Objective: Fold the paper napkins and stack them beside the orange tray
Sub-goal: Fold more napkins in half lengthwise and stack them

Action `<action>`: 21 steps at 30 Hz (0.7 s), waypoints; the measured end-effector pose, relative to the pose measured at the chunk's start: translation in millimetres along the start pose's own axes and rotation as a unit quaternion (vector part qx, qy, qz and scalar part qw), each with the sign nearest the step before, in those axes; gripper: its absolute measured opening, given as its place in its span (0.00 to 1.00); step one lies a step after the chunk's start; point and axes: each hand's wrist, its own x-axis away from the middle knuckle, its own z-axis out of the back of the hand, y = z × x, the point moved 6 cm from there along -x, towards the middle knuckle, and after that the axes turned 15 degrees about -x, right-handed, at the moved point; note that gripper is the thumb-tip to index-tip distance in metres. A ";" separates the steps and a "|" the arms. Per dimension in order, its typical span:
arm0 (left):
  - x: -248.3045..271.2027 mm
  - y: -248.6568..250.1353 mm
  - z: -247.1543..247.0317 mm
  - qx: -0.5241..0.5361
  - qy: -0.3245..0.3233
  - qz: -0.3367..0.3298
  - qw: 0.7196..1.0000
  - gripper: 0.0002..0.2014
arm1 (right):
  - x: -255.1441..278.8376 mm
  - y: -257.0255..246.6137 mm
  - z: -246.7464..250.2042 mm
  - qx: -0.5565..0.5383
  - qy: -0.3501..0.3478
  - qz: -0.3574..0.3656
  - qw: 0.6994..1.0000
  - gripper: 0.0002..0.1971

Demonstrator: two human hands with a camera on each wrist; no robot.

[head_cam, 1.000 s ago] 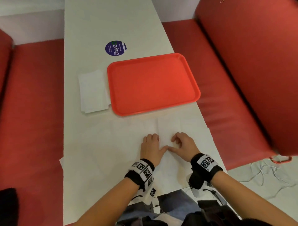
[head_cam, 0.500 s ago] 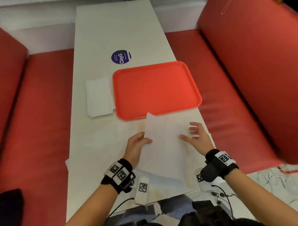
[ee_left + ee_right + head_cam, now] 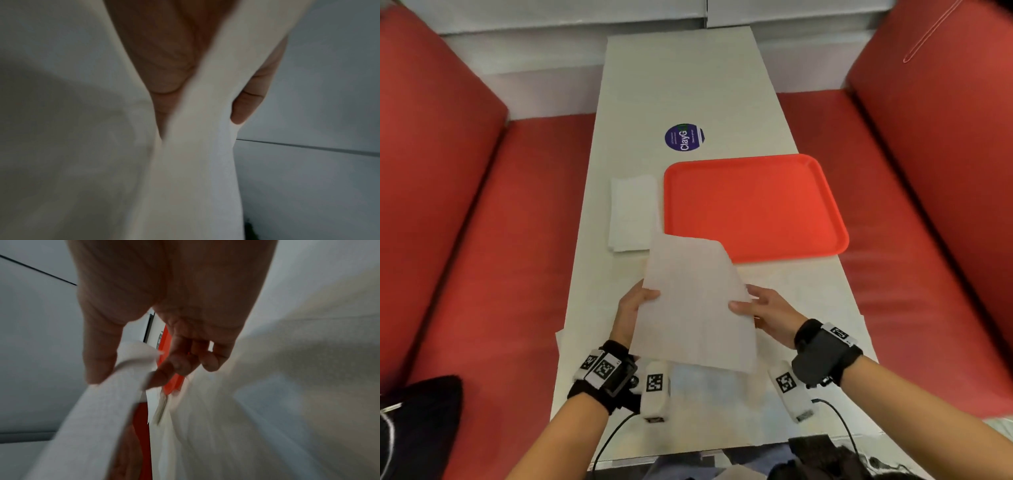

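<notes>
- Far left: red padded bench seat (image 3: 493,219), nothing to do with the job.
- Small stack of folded white paper napkins (image 3: 631,214) already lying on the long white tabletop (image 3: 688,75), just beside the left rim of the flat orange plastic tray (image 3: 753,205). So part of the job looks done.
- Left hand (image 3: 631,308) pinching the left edge of a thin white paper napkin (image 3: 695,301), thumb on top, fingers (image 3: 246,104) curled under the sheet.
- Napkin itself lifted off the tabletop, tilted, far corner hanging over the tray's near-left corner. Looks half-folded at best, hard to tell from here.
- More loose white paper sheets (image 3: 808,284) spread flat underneath, probably waiting their turn.
- Right hand (image 3: 767,310) gripping the right edge, thumb over, fingers (image 3: 176,365) beneath.
- Step in hand, by my guess: mid-fold on this one.
- Next up, probably: bring edges together square, press the crease flat, then carry left onto the stack. Flimsy stuff, so easy on the tugging.
</notes>
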 end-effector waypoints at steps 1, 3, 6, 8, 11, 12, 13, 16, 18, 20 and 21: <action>-2.0 -1.6 7.5 -0.026 0.017 -0.006 0.999 0.17 | -3.1 -2.2 -1.0 0.015 0.006 0.006 1.000 0.23; -5.9 -2.4 17.9 -0.086 0.044 -0.025 0.995 0.11 | -11.3 -6.0 2.6 0.051 0.034 0.021 0.998 0.17; -12.4 -2.2 22.6 -0.188 0.071 -0.038 0.979 0.03 | -19.6 -17.0 6.9 0.120 0.081 0.054 0.988 0.16; -13.9 4.3 19.2 -0.233 0.076 -0.061 0.968 0.03 | -20.6 -26.3 3.0 0.154 0.087 0.079 0.981 0.14; -5.7 22.2 -0.1 -0.201 0.020 -0.109 0.973 0.17 | -16.5 -40.9 -13.7 0.184 0.061 0.120 0.974 0.11; -3.2 26.3 -9.7 -0.170 -0.018 -0.120 0.978 0.23 | -13.8 -45.0 -20.6 0.183 0.050 0.129 0.973 0.10; 0.3 29.9 -20.3 -0.136 -0.056 -0.117 0.982 0.28 | -12.0 -47.8 -26.5 0.180 0.040 0.137 0.973 0.09; 5.1 30.7 -46.0 -0.042 -0.139 -0.083 0.986 0.29 | -9.1 -52.6 -41.3 0.169 0.017 0.149 0.974 0.07; 2.2 25.1 -51.9 -0.006 -0.127 -0.069 0.989 0.23 | -10.7 -52.1 -43.9 0.153 0.015 0.149 0.977 0.09; -4.0 18.0 -51.0 -0.002 -0.096 -0.062 0.993 0.08 | -13.3 -50.2 -43.5 0.150 0.019 0.150 0.977 0.09; -6.3 15.7 -48.9 -0.016 -0.081 -0.066 0.994 0.02 | -14.1 -49.0 -42.9 0.149 0.021 0.149 0.977 0.08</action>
